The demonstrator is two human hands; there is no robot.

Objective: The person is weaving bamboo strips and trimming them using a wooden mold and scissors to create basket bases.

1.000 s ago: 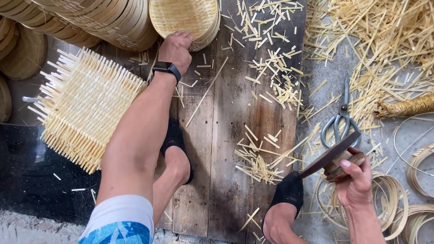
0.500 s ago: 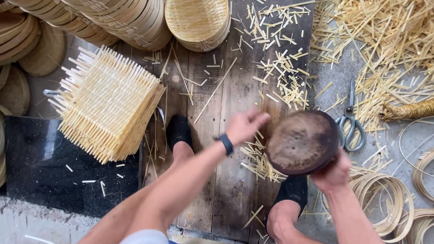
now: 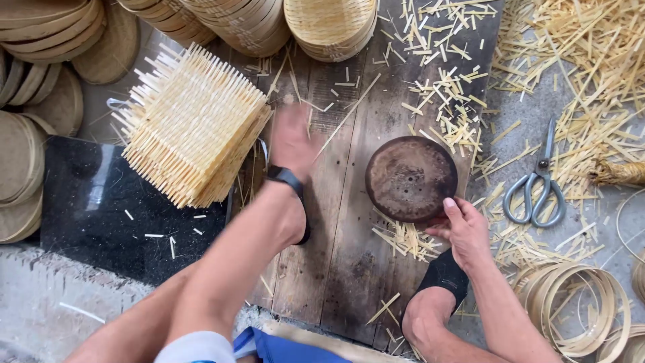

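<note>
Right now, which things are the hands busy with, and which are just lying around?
In use:
- round dark brown disc, gripped at its edge by the right hand
- stack of pale woven bamboo mats, beside the left hand

Lying about:
- grey metal scissors
- scattered yellow bamboo offcuts
- coiled bamboo hoops
- stacked round woven baskets

Rusty, matt brown metal disc [image 3: 411,178] on a rough, weathered wooden board [image 3: 342,255]; pale woven bamboo mats [image 3: 191,124] at ten o'clock; glossy black stone slab [image 3: 101,208]; dull grey metal scissors [image 3: 534,191] at three o'clock
</note>
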